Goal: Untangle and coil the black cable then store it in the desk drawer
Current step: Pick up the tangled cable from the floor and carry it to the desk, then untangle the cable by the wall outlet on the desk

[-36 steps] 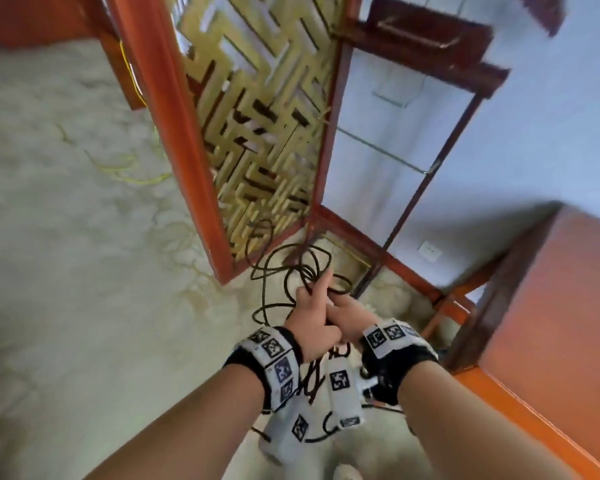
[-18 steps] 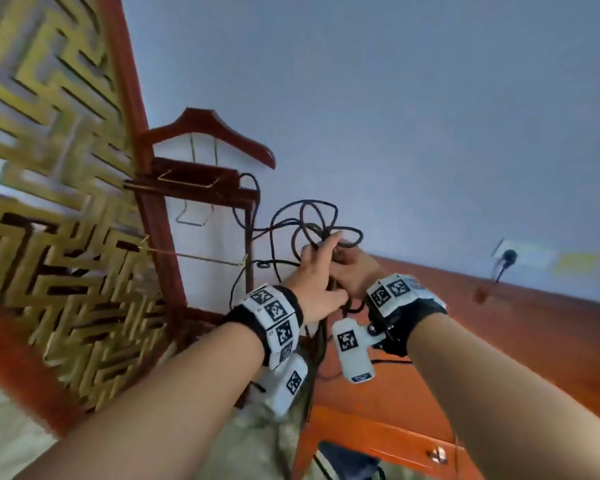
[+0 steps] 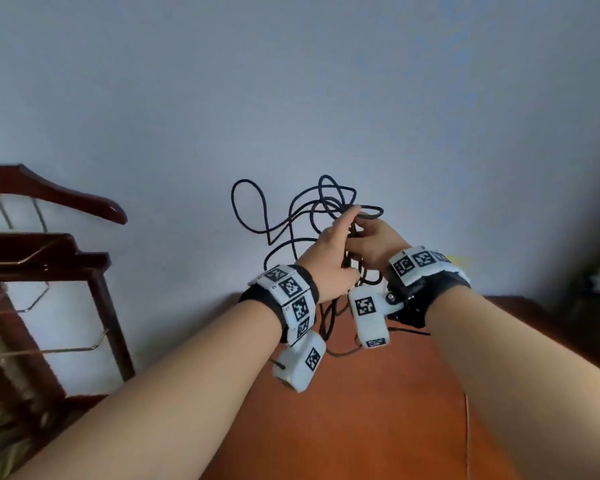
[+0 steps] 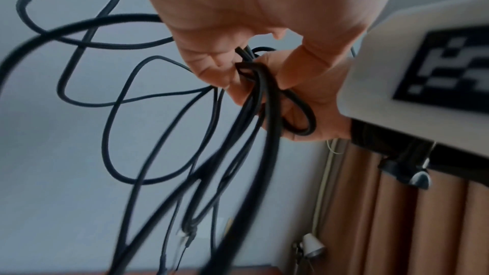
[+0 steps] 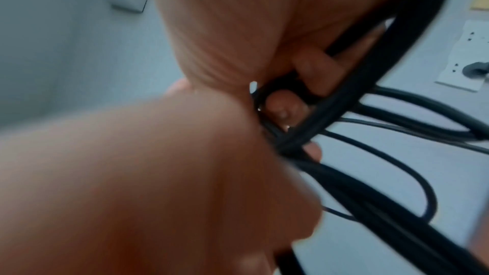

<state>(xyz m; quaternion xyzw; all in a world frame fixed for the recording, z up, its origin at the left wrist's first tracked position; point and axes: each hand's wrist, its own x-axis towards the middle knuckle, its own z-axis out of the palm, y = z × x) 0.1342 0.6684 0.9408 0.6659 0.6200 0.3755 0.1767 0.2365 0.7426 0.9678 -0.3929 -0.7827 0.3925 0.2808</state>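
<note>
Head view is showing both hands raised in front of a pale blue-grey wall, meeting over the far edge of an orange-brown wooden desk top and sharing one tangled black round cable. The left hand is curling its fingers round a bunch of strands, its index finger lying straighter along the top of the bundle; in the left wrist view the fingertips are pinching several strands together where they cross. The right hand is closing on the same knot from the other side, touching the left hand, and its wrist view shows a curled finger hooked through a tight loop of cable. From that shared grip the cable is running two ways: loose loops are springing up and out above the desk, toward the dark red-brown wooden valet stand, while the rest is hanging straight down between the wrists to the desk surface. Neither end of the cable is plainly showing. Judging by this, the untangling is only starting, and the free loops lie on the left hand's side, so the likelier move is for the right hand to hold the knot while the left draws a loop out. No drawer is in sight.
</note>
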